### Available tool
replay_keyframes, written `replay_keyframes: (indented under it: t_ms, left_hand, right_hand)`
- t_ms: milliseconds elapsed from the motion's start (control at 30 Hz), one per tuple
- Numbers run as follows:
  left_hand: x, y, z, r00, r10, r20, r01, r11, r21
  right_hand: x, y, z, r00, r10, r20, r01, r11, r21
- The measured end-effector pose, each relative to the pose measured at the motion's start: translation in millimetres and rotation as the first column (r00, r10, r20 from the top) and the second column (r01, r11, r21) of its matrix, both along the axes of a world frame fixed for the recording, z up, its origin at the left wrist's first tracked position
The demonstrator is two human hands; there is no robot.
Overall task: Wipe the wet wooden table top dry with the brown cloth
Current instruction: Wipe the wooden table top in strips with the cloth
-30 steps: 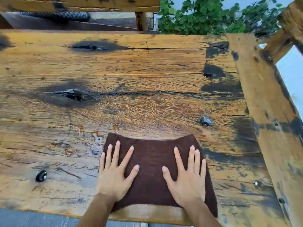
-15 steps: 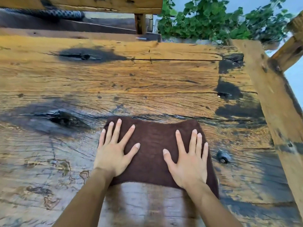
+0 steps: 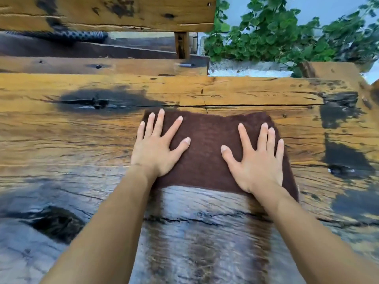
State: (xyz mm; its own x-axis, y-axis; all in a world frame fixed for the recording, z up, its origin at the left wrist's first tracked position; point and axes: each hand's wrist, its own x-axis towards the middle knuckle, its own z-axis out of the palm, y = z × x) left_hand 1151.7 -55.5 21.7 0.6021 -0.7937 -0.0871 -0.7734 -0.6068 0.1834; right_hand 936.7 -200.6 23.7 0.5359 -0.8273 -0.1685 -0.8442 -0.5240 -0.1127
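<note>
The cloth (image 3: 207, 148) lies flat on the desk (image 3: 71, 140), toward the far edge and a little right of the middle of the view. Its far hem sits just short of a long crack (image 3: 246, 104) that runs along the planks. The left hand (image 3: 155, 148) presses palm down on the cloth's left part. Its fingers (image 3: 160, 121) are straight and spread wide, the thumb angles inward, and the little finger lies at the cloth's left border. The right hand (image 3: 256, 160) presses palm down on the right part. Its fingers (image 3: 263, 134) are also straight, with the index finger set apart, the middle and ring fingers together, and the little finger close to the right border. Neither hand curls round the cloth, and both bare forearms reach in from the bottom of the view. On the near side of the cloth the desk is glossy and reflects pale grey-blue, with darker streaks running between the arms. The far wood is amber and duller. A black blotch surrounds a bolt head (image 3: 99, 103) left of the cloth, and more dark patches mark the right side. Beyond the desk stand a bench (image 3: 123, 15) of like wood and a leafy plant (image 3: 287, 33).
</note>
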Motion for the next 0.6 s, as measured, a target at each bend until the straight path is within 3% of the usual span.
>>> replay_keyframes:
  t_ms: [300,600]
  left_hand:
    - [106,-114,-3,0.999,0.0,0.046,0.0,1.0,0.006]
    - [142,-149,-4,0.987,-0.075,0.145,0.076,0.997,-0.002]
  right_hand:
    - [109,-119,-3,1.0,0.002,0.018,-0.001,0.999,-0.043]
    - [143,-160,-1,0.999,0.03,0.011,-0.029,0.998,-0.064]
